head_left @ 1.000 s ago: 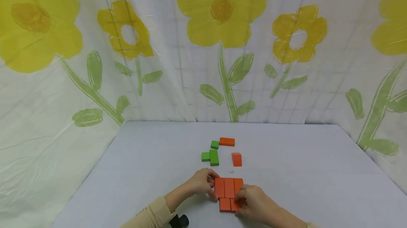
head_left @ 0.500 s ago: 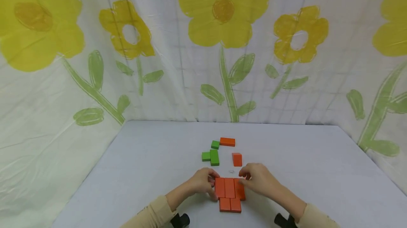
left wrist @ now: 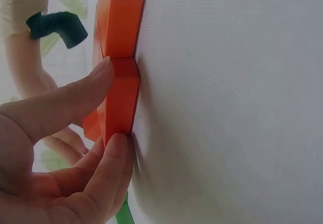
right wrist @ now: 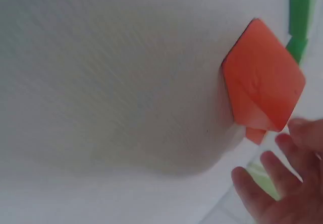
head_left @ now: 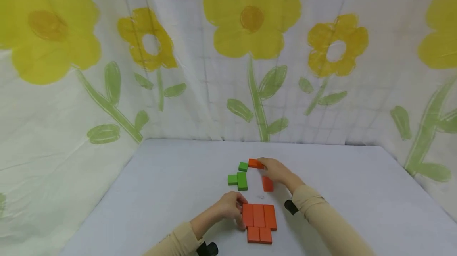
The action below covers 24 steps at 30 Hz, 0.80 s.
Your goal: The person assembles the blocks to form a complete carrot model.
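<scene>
Several orange-red blocks lie edge to edge near the front, three long ones behind two shorter ones. My left hand (head_left: pixel 230 207) pinches the leftmost long block (head_left: pixel 247 214) of that group between thumb and fingers; the left wrist view shows the thumb at one end of the block (left wrist: pixel 121 97) and fingertips at the other. Farther back, my right hand (head_left: pixel 276 169) reaches over the table, its fingertips overlapping the right end of an orange block (head_left: pixel 253 163). In the right wrist view its fingers (right wrist: pixel 286 176) are spread and loose, beside a slanted orange-red block (right wrist: pixel 262 75).
Left of the right hand lie a long green block (head_left: pixel 242 181), a small green block (head_left: pixel 232 179) touching it, and another small green block (head_left: pixel 243 166) by the rear orange one. The white table (head_left: pixel 171 176) ends at a flower-printed curtain (head_left: pixel 192 101).
My right hand has left the right side of the block group and moved away from me to the rear orange block. The left hand has stayed at the group's left edge.
</scene>
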Available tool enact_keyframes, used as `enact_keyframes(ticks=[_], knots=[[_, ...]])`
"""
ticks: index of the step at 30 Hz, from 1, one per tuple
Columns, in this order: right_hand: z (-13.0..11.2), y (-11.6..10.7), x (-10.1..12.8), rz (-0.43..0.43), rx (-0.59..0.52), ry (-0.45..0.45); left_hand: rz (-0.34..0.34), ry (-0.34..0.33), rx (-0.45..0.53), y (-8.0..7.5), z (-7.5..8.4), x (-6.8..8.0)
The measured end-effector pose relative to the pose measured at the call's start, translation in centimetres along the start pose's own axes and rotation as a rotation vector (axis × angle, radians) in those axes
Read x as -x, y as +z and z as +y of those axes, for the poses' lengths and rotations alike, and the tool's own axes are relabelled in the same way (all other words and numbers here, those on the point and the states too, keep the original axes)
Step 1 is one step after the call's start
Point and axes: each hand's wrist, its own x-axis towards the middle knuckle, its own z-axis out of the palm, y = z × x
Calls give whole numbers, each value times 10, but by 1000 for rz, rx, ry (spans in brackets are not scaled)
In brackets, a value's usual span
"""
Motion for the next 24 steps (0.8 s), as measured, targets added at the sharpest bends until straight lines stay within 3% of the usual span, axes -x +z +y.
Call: enact_keyframes(ticks=[4, 13, 20, 24], knots=[[1, -1, -4, -29, 17, -16, 6, -3, -19, 2, 0, 0], [24, -5, 4, 167, 152, -21, 5, 17, -15, 1, 1, 0], [36, -21, 25, 155, 127, 96, 8, 18, -29, 0, 0, 1], [37, -34, 44, 214, 129, 77, 8, 23, -37, 0, 0, 0]])
